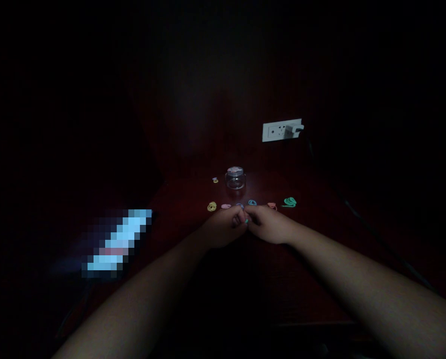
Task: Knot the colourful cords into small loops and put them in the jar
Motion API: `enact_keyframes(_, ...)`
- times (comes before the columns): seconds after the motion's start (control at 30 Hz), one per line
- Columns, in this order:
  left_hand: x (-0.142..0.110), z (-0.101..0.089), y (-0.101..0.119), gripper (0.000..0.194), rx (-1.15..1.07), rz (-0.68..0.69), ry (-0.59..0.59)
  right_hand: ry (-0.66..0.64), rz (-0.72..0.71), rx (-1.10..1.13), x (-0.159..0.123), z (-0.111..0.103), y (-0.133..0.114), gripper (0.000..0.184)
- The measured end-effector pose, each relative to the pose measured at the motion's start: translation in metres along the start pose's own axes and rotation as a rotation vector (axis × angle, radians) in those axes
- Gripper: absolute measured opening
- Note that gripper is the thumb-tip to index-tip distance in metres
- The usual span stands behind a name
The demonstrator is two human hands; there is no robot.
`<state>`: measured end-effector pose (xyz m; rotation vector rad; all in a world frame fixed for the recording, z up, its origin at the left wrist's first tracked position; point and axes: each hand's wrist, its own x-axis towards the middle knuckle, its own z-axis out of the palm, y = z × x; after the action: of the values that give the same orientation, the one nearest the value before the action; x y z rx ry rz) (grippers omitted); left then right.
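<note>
My left hand and my right hand meet over the dark red table, fingers closed and pinched together. Between their fingertips shows a small bit of a green hair tie; the rest of it is hidden by the fingers. Just beyond my hands lies a row of hair ties in small colour groups: yellow, pink, purple, blue, orange and green. My hands partly cover the middle ones. Behind the row stands a clear lidded jar.
Left of the jar lie a few small loops, one yellow. A lit, blurred-out screen is at the left. On the back wall, a white socket plate holds a plug. A dark cable runs along the right. The surroundings are very dark.
</note>
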<state>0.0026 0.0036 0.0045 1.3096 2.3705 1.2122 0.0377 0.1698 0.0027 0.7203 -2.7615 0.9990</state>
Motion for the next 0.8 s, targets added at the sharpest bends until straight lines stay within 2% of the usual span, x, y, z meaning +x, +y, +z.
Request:
enact_keyframes(0.2, 0.0042, 0.0020, -0.0047, 0.011, -0.015, -0.112, 0.104, 0.104, 0.093, -0.009, 0.0028, -0.0005, -0.0003, 0.003)
enact_keyframes(0.4, 0.0065, -0.0002, -0.0040, 0.012, -0.039, -0.147, 0.199, 0.121, 0.100, 0.000, 0.0032, -0.0006, -0.0001, 0.005)
enact_keyframes(0.8, 0.0081, 0.0008, -0.0088, 0.011, -0.073, -0.134, 0.232, 0.118, 0.078, -0.017, 0.0026, -0.0010, -0.0019, 0.014)
